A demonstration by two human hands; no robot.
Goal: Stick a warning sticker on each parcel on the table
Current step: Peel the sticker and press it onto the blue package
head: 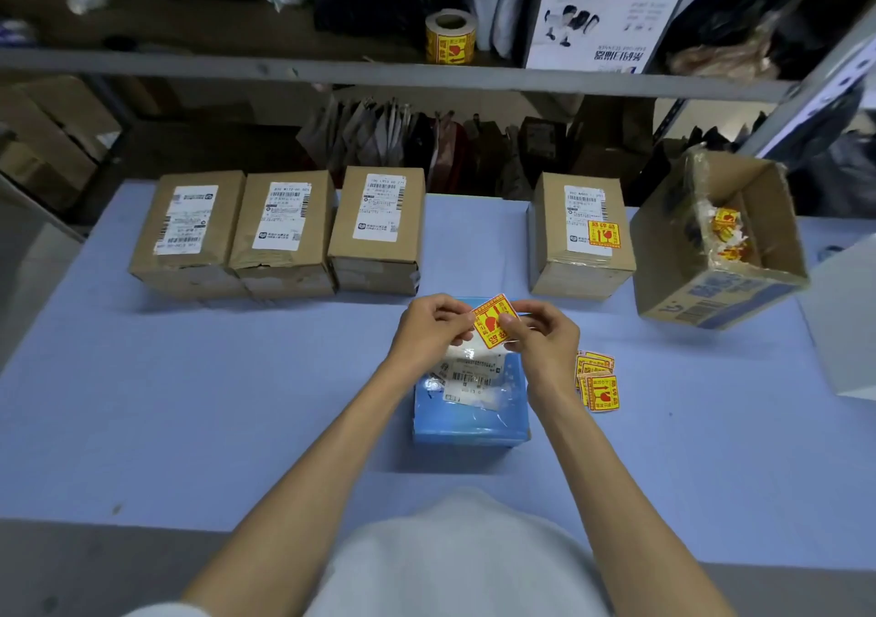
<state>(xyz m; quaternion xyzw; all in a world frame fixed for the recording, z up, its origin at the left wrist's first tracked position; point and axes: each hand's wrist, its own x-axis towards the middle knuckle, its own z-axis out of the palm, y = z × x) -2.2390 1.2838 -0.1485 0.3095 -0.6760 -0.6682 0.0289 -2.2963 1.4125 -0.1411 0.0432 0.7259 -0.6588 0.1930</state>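
Because the sticker [491, 325] seemingly needs its backing peeled, the left hand [426, 327] and right hand [545, 339] each pinch an edge of it, right above the blue parcel [469, 419], so it can go straight down. Spare stickers [598, 381] lie near the right wrist, within reach. One box [580, 256] at the right already wears a sticker; three boxes [189, 256] at the left do not.
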